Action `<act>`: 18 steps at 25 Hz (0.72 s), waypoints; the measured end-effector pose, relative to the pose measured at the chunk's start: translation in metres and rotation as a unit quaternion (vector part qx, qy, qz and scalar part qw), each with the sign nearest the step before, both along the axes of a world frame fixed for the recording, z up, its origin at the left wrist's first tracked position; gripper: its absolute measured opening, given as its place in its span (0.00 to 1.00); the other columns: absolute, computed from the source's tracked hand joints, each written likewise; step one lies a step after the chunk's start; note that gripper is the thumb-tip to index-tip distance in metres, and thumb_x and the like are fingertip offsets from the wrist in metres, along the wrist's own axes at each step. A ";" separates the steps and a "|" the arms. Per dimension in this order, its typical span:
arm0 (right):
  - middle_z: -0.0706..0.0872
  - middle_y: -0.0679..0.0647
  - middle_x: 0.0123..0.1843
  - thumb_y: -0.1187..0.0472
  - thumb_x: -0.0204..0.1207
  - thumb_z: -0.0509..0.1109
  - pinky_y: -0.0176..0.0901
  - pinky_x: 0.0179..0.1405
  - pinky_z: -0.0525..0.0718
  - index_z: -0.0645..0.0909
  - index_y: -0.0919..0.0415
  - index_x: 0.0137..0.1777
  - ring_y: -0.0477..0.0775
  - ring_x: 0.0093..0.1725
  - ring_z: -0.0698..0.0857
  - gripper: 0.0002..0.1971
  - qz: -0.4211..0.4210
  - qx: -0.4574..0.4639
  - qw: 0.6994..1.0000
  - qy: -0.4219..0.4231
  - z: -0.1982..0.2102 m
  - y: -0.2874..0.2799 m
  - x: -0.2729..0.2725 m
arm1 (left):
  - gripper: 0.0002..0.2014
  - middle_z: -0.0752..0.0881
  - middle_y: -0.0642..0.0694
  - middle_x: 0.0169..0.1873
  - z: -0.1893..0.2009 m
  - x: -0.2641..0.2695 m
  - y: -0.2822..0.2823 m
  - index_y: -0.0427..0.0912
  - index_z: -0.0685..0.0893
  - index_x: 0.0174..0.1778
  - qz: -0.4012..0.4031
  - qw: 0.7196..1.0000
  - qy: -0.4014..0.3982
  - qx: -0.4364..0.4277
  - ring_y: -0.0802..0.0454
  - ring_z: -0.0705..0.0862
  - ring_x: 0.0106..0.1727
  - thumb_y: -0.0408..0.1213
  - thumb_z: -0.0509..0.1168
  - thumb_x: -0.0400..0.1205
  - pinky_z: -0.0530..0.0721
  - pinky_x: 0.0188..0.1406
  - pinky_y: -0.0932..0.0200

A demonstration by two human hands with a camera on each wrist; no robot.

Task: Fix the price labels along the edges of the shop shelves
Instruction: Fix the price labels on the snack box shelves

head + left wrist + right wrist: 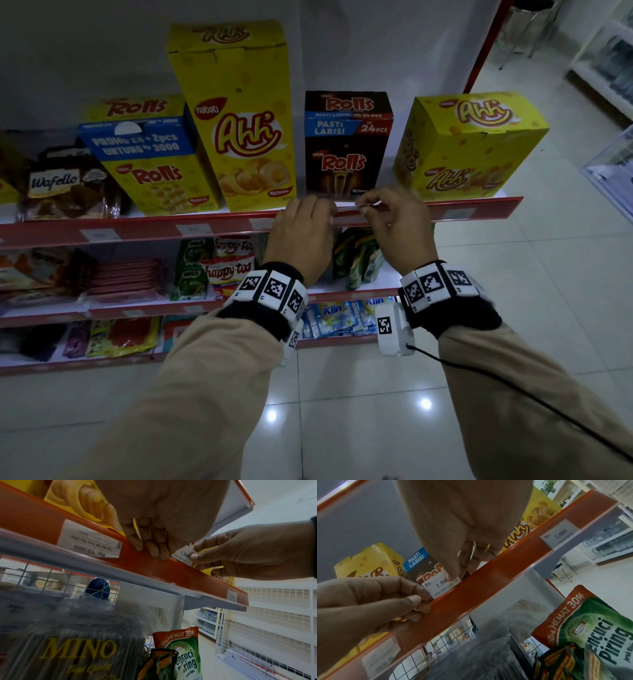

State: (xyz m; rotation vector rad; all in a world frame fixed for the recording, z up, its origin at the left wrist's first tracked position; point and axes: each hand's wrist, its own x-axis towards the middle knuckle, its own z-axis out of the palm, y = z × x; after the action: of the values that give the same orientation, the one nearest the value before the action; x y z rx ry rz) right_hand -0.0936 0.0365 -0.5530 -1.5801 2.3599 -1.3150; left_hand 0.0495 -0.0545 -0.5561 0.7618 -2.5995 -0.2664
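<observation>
From the head view, the small white paper price label is seen lying lengthwise along the top lip of the red plastic shelf-edge strip, directly between the left hand and the right hand, in front of the dark brown Rolls box.

In the left wrist view, the left fingers are curled over the strip's upper edge, gripping it, while the label, marked 1.500, is pinched at its far end by the right fingertips.

In the right wrist view, the label is shown standing just above the channel, its long axis parallel to the strip. A downward seating into the channel is judged to be called for, with both hands equally near.
</observation>
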 end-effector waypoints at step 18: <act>0.82 0.63 0.49 0.64 0.77 0.69 0.49 0.42 0.74 0.85 0.63 0.50 0.66 0.53 0.78 0.06 -0.003 0.094 0.976 0.197 -0.009 0.004 0.000 | 0.06 0.82 0.37 0.44 -0.011 -0.006 0.000 0.38 0.84 0.49 0.023 0.994 -0.001 -0.105 0.37 0.79 0.44 0.35 0.67 0.79 0.77 0.39 0.46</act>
State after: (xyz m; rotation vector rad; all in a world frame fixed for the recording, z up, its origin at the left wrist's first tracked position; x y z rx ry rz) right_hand -0.0938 0.0410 -0.5616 -1.9198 2.6070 -0.8027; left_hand 0.0438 -0.0549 -0.5667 0.7441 -2.5567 0.0228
